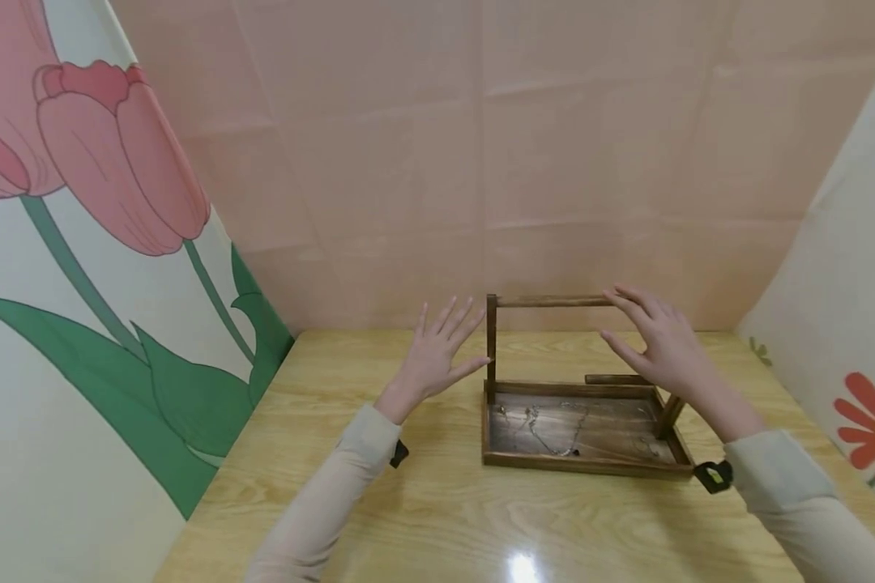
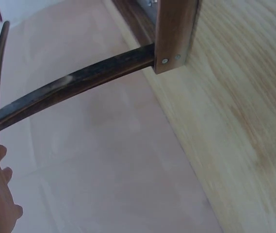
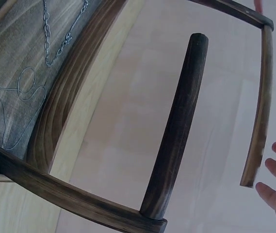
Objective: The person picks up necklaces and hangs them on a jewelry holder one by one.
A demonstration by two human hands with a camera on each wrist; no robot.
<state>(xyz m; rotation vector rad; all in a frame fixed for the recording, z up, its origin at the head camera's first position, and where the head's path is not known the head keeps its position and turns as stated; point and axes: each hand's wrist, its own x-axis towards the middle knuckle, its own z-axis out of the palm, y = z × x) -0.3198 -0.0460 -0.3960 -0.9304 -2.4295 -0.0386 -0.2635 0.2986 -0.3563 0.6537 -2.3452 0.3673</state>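
Note:
A dark wooden jewelry stand (image 1: 583, 467) has a shallow tray base with upright posts. From its taller left post (image 1: 492, 344) a top bar (image 1: 547, 301) runs right; its far end is free in the right wrist view. A lower bar (image 3: 176, 131) juts from the shorter right post (image 3: 79, 191). Necklaces lie in the tray, among them a link chain (image 3: 47, 41) and a thin one (image 3: 44, 99). My left hand (image 1: 432, 356), fingers spread, is beside the left post, thumb overlapping it. My right hand (image 1: 663, 344) has extended fingers near the top bar's free end.
The stand sits on a light wood-grain table (image 1: 437, 518). A plain pinkish sheet (image 1: 408, 162) hangs behind it. Tulip-printed cloth (image 1: 117, 162) covers the left side, and a flower-printed white cloth (image 1: 846, 283) the right. Dark wrist devices (image 1: 713, 476) show at both cuffs.

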